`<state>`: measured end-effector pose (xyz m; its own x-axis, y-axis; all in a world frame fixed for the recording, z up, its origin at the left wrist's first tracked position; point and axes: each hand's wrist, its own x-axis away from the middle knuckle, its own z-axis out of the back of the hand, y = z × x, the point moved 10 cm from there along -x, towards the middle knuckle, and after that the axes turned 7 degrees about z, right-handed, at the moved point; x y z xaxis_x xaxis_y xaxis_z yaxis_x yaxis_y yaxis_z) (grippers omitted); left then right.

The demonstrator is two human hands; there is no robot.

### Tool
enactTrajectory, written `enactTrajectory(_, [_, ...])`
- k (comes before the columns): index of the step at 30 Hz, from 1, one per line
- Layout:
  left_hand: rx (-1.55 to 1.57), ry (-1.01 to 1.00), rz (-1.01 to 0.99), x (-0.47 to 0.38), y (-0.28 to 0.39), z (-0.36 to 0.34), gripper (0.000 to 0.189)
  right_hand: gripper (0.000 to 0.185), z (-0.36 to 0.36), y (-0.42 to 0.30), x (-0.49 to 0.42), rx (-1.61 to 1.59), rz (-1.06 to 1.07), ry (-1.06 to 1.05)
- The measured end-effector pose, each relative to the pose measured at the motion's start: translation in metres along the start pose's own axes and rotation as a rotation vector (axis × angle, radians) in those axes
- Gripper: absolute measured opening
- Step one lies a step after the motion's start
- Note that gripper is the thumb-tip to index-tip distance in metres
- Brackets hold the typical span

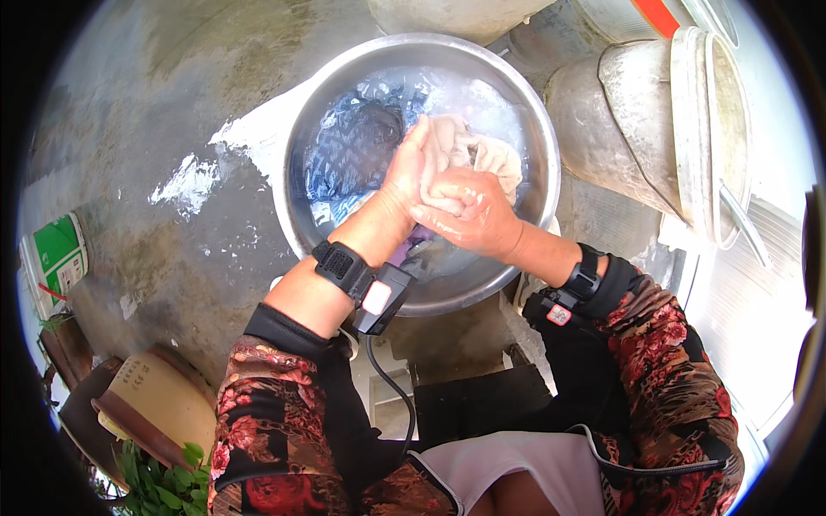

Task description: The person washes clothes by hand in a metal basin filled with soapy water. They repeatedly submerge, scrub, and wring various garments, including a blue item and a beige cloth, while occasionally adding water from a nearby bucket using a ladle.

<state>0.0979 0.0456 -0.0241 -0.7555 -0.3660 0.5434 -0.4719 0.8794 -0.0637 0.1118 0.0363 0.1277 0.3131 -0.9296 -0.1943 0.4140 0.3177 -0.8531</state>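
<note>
A round metal basin (284, 213) of water stands on the floor before me. Over its middle, a wet cream-coloured cloth (497, 158) is bunched between my two hands. My left hand (408, 161) presses along the cloth's left side, fingers pointing away from me. Curled over the near part of the cloth is my right hand (474, 209), its knuckles wet. Dark blue patterned fabric (348, 148) lies soaking at the basin's left. A bit of purple fabric (406, 248) shows beneath my wrists, mostly hidden by them.
A large worn plastic bucket (619, 122) with a wire handle is at the right, and another pale container (452, 16) is behind the basin. A green-and-white tub (61, 251) and potted plants (161, 480) line the left. The concrete floor (161, 251) is wet.
</note>
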Motion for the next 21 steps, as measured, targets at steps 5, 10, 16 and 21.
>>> enactTrajectory(5, [-0.107, 0.247, -0.016, 0.015, -0.016, 0.017, 0.031, 0.027, -0.004, 0.031, 0.015, 0.36, 0.032, 0.076])
enactTrajectory(10, [-0.517, 0.349, -0.344, 0.056, 0.01, -0.028, 0.04, 0.029, 0.023, 0.121, 0.039, 0.132, -0.474, -0.01])
enactTrajectory(16, [-1.644, 0.295, -0.929, 0.101, 0.017, -0.117, 0.049, 0.03, 0.019, 0.115, 0.029, -1.172, -0.788, 0.141])
enactTrajectory(21, [-1.952, 0.101, -0.628, 0.067, -0.016, -0.094, 0.039, 0.03, 0.029, 0.142, 0.021, -0.885, -0.802, 0.355])
